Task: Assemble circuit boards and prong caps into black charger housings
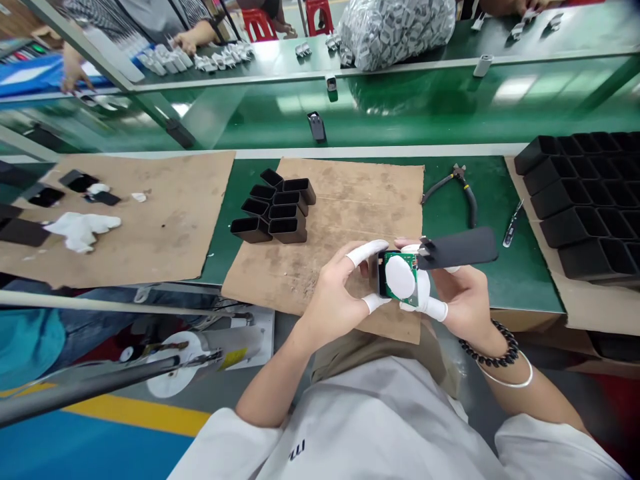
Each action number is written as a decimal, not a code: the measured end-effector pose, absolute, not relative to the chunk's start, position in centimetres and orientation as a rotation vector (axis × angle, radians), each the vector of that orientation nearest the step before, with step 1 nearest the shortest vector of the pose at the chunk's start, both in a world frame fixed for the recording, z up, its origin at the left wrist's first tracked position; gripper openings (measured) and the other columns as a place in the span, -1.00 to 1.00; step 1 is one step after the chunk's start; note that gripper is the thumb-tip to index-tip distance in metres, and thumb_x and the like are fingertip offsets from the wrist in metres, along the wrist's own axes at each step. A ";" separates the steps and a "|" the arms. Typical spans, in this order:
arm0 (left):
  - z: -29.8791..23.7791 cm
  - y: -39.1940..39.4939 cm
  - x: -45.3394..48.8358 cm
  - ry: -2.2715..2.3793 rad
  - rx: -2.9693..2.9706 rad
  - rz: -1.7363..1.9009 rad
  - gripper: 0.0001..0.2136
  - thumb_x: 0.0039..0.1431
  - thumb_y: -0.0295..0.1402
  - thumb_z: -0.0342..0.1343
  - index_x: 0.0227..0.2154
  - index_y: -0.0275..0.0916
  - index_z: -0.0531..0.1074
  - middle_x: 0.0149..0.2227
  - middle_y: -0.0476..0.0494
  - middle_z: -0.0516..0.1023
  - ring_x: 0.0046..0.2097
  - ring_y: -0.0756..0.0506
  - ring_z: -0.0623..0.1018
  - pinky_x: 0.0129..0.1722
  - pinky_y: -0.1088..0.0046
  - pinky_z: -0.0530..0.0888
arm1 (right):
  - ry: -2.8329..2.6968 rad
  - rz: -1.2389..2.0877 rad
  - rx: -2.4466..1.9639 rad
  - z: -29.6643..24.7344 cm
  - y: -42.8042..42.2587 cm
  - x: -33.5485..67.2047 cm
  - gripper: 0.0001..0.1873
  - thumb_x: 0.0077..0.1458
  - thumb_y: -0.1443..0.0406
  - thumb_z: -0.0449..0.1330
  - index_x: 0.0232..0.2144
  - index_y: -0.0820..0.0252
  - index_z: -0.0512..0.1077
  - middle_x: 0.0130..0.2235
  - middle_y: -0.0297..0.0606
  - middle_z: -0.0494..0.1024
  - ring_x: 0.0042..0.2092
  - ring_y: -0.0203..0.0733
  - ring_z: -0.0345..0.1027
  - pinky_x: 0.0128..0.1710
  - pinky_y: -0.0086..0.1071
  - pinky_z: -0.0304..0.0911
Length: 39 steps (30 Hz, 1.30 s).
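Between my hands, above the cardboard, is a black case (383, 275) with a green circuit board (413, 261) showing at its mouth. A round white pad (401, 277) covers much of the board. My left hand (340, 283) grips the case's left side, thumb and fingers in white finger cots. My right hand (457, 297), also in white cots, closes round the right side by the board. A flat black panel (460, 249) sticks out to the right over my right hand; how it joins the case is hidden.
Several black cases (287, 227) stand on the cardboard (370, 193). Cutting pliers (459, 183) and a small tool (513, 223) lie to the right, beside a stack of black cases (583, 223). A white glove (83, 230) lies left. Behind runs a green conveyor (240, 123); people work beyond it.
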State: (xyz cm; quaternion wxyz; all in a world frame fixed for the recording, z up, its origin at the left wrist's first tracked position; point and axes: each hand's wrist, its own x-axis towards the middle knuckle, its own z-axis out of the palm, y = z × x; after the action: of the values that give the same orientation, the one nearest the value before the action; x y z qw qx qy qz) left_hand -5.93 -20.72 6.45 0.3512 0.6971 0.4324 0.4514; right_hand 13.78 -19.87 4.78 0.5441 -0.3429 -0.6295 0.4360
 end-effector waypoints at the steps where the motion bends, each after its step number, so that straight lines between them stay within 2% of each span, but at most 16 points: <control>1: 6.5 -20.7 -5.9 1.108 1.807 1.182 -0.43 0.00 -0.54 0.36 0.12 -0.17 0.46 -0.08 -0.11 0.55 -0.25 0.00 0.49 -0.21 0.45 0.50 | -1.488 1.035 -0.822 4.7 -19.9 13.8 -0.43 -0.26 0.15 0.60 -0.12 0.04 0.63 -0.07 -0.15 0.70 0.00 0.09 0.59 0.07 -0.06 0.50; 7: 6.7 -20.9 -5.8 1.062 1.788 1.199 -0.43 -0.01 -0.53 0.38 0.12 -0.16 0.46 -0.08 -0.11 0.54 -0.25 0.01 0.49 -0.24 0.46 0.50 | -1.473 1.026 -0.777 4.4 -20.1 13.7 -0.46 -0.21 0.23 0.59 -0.10 0.01 0.62 -0.04 -0.18 0.70 -0.02 0.06 0.59 0.04 -0.09 0.51; 13: 6.6 -21.0 -5.9 1.043 1.768 1.201 -0.44 0.00 -0.51 0.39 0.11 -0.18 0.46 0.02 -0.18 0.56 -0.21 -0.02 0.52 -0.21 0.44 0.52 | -1.507 1.014 -0.748 4.4 -20.2 13.6 -0.46 -0.16 0.30 0.57 -0.06 0.01 0.61 -0.01 -0.19 0.68 0.02 0.08 0.57 0.09 -0.06 0.46; 24: 6.5 -21.0 -5.8 1.073 1.821 1.209 -0.47 0.02 -0.51 0.36 0.10 -0.17 0.47 0.00 -0.18 0.57 -0.28 0.01 0.50 -0.19 0.39 0.54 | -1.548 1.017 -0.864 4.4 -20.4 14.0 -0.48 -0.20 0.15 0.58 -0.13 0.04 0.62 -0.10 -0.16 0.70 -0.08 0.07 0.58 0.02 -0.06 0.50; 31: 6.6 -21.2 -5.8 1.037 1.795 1.202 -0.47 0.02 -0.52 0.36 0.10 -0.16 0.47 -0.04 -0.16 0.54 -0.28 0.01 0.47 -0.19 0.40 0.53 | -1.515 1.065 -0.836 4.8 -20.6 13.9 -0.45 -0.22 0.17 0.59 -0.11 0.04 0.62 -0.06 -0.15 0.69 -0.04 0.10 0.58 0.03 -0.05 0.50; 35: 6.9 -21.3 -5.8 1.026 1.824 1.200 -0.45 0.02 -0.55 0.33 0.12 -0.16 0.46 -0.10 -0.12 0.50 -0.28 0.02 0.44 -0.21 0.42 0.52 | -1.465 1.104 -0.778 4.9 -20.5 13.6 -0.51 -0.22 0.19 0.59 -0.16 0.03 0.63 -0.02 -0.17 0.67 0.07 0.15 0.53 0.12 -0.02 0.46; 39: 7.0 -21.4 -5.9 1.036 1.848 1.199 -0.43 0.01 -0.60 0.31 0.12 -0.14 0.46 -0.11 -0.11 0.49 -0.28 0.01 0.44 -0.21 0.43 0.52 | -1.455 1.145 -0.820 4.7 -20.6 13.6 -0.47 -0.23 0.15 0.59 -0.13 0.03 0.62 -0.01 -0.16 0.66 0.14 0.19 0.47 0.16 0.02 0.42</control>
State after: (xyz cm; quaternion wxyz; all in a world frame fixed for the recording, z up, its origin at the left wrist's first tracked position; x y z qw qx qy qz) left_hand -5.88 -21.42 6.99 0.3463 0.7121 0.3994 0.4620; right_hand 13.61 -20.58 4.69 0.5300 -0.3434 -0.6093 0.4795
